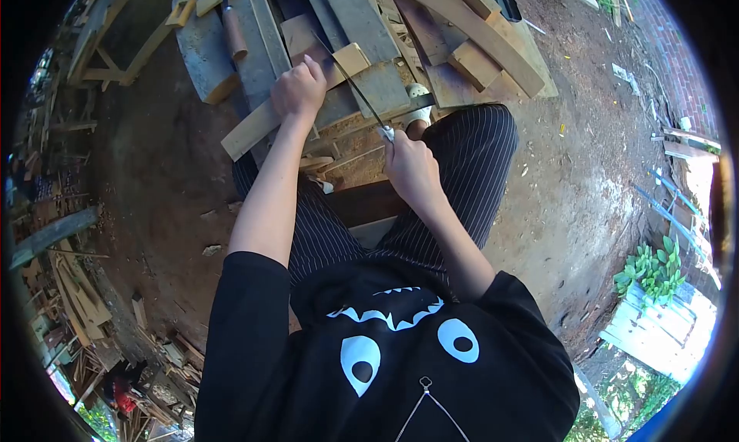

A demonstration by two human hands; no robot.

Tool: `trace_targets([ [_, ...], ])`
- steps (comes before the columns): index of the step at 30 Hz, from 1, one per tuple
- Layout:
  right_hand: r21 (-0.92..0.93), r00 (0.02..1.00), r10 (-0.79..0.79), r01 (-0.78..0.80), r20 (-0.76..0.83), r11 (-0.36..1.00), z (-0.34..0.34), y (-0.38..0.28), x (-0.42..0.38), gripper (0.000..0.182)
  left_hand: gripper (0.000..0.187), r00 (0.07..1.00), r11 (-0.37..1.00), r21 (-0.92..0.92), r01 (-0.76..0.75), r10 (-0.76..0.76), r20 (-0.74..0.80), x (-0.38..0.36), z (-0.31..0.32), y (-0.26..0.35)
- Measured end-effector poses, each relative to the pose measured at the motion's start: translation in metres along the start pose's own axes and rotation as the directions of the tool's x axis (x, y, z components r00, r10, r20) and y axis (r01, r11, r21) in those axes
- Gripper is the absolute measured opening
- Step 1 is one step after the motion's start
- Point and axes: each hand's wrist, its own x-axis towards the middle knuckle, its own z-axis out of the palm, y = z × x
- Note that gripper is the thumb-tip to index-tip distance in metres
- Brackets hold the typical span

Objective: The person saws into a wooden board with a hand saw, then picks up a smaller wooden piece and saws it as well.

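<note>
A light wooden board (250, 132) lies slantwise across the planks of a low workbench (381, 88). My left hand (300, 90) is closed on this board and presses it down, with most of its fingertips hidden. In my right hand (412, 169) is the handle of a handsaw (360, 93), gripped in a fist. The thin blade, seen nearly edge-on, points forward and left and crosses the board just right of my left hand. The board's far end (352, 59) shows to the right of the blade.
A wooden-handled tool (234, 35) lies on the bench's left side. Wooden blocks (475, 65) and a long strip (477, 35) sit at the right. Scrap wood (77, 296) is piled at far left. My knees flank the bench's near end, over a dirt floor (169, 188).
</note>
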Motion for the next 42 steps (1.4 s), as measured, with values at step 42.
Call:
trace_targets([
  [42,0.055,0.996,0.050,-0.054,0.070,0.997,0.006,-0.013,0.006,0.020,0.044,0.993,0.994,0.000,-0.110,0.110,-0.042,-0.001,0.007,-0.001],
])
